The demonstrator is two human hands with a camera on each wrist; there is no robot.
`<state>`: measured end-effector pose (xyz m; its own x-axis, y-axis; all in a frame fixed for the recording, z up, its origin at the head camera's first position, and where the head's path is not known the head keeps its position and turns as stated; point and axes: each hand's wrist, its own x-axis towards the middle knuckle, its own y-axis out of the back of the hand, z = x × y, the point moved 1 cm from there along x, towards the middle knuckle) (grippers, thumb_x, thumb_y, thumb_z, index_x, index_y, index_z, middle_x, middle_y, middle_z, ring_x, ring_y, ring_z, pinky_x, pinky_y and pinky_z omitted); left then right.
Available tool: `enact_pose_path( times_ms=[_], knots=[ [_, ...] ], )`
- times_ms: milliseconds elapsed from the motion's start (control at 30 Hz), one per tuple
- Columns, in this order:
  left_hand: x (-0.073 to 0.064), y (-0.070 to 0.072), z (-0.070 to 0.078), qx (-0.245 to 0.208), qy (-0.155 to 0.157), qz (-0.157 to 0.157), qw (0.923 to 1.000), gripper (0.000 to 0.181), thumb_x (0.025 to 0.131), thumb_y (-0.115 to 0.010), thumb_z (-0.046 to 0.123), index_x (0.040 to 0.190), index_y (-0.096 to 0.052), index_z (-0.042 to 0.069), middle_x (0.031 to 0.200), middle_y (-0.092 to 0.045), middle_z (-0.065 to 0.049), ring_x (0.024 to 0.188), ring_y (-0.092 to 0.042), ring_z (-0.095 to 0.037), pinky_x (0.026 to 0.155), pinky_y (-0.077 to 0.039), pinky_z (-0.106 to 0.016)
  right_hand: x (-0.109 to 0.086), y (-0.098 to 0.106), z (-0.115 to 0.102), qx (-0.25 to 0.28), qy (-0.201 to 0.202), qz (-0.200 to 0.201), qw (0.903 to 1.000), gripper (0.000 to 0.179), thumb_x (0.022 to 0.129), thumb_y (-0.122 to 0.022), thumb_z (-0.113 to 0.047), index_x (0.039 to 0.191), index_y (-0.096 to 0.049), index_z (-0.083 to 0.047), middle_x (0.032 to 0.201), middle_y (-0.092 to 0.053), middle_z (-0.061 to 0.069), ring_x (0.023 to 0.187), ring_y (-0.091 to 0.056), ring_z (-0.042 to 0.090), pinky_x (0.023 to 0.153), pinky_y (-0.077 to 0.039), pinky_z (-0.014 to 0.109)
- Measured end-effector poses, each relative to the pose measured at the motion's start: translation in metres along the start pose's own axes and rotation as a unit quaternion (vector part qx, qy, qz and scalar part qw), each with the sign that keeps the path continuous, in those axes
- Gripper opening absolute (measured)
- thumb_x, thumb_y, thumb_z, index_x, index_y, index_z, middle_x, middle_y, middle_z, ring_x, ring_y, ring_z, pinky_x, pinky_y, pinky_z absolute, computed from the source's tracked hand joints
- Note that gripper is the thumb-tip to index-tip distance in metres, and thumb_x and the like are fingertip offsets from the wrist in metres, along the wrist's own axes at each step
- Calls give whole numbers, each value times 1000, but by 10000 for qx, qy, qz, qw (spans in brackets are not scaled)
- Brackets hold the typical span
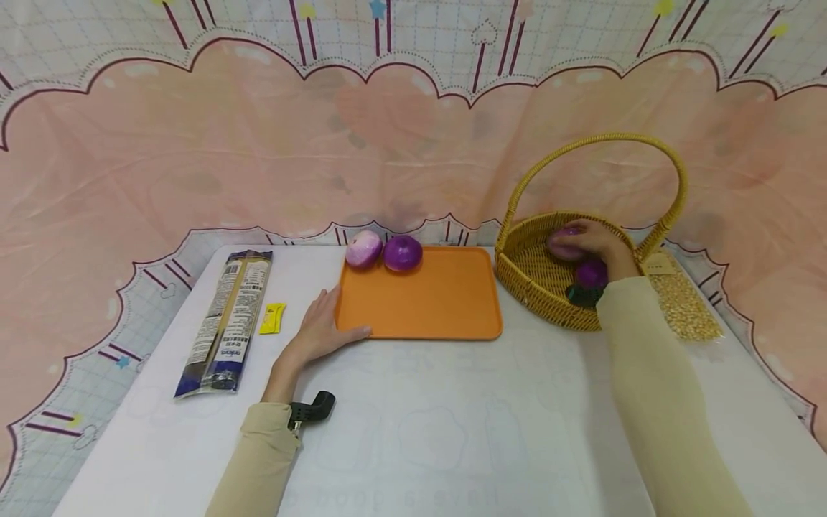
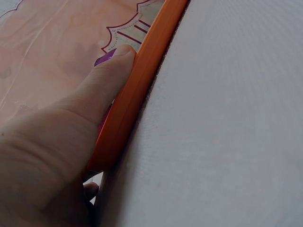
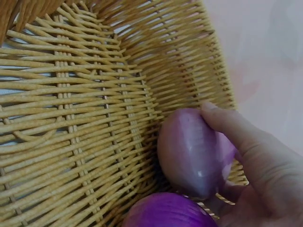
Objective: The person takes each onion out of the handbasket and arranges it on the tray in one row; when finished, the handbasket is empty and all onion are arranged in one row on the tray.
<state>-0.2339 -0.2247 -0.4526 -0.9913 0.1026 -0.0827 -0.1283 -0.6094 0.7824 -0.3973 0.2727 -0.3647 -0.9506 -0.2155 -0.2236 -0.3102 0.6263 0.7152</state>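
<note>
Inside the wicker basket [image 1: 536, 287], my right hand [image 1: 591, 237] grips a pale purple onion [image 3: 194, 151] between thumb and fingers. A darker purple onion [image 1: 591, 273] lies just below it in the basket, beside a dark green item [image 1: 583, 296] partly covered by my sleeve. My left hand [image 1: 323, 327] rests at the near left corner of the orange tray [image 1: 426, 301], fingers along its left side and thumb on the front rim. In the left wrist view the thumb [image 2: 106, 78] lies against the tray's edge. Two onions, one pale [image 1: 364, 249] and one deep purple [image 1: 403, 253], sit at the tray's back left.
A long printed packet [image 1: 226, 323] lies at the left of the white table [image 1: 420, 431], with a small yellow sachet [image 1: 272, 318] beside it. Right of the basket is a clear bag of yellow kernels [image 1: 686, 301]. The basket's tall handle [image 1: 607, 138] arches over it. A patterned cloth hangs behind.
</note>
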Motion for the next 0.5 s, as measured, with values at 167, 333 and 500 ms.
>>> enact_pose_path(
  times_ms=[167,333,500],
  knots=[
    [1,0,1,-1,-4,27,10000,113,79,-70,58,155,-7,2,162,-11,-22,151,-1,-41,123,-3,-58,4,-2,-1,27,-54,-61,10000,73,94,-61,-33,145,-31,8,143,-38,34,132,-37,45,115,-30,54],
    [-1,0,1,-30,40,20,10000,113,79,-70,57,156,-7,3,162,-10,-22,151,-1,-41,123,-3,-58,6,-2,0,-66,-52,-78,9999,73,94,-61,-35,145,-31,8,143,-37,34,132,-36,45,114,-30,55],
    [0,0,1,-44,67,17,10000,113,79,-71,57,156,-6,3,162,-10,-22,151,-1,-41,123,-3,-58,7,-1,0,-153,-31,-125,9998,73,94,-60,-36,145,-31,7,144,-36,34,134,-35,46,115,-28,56]
  ],
)
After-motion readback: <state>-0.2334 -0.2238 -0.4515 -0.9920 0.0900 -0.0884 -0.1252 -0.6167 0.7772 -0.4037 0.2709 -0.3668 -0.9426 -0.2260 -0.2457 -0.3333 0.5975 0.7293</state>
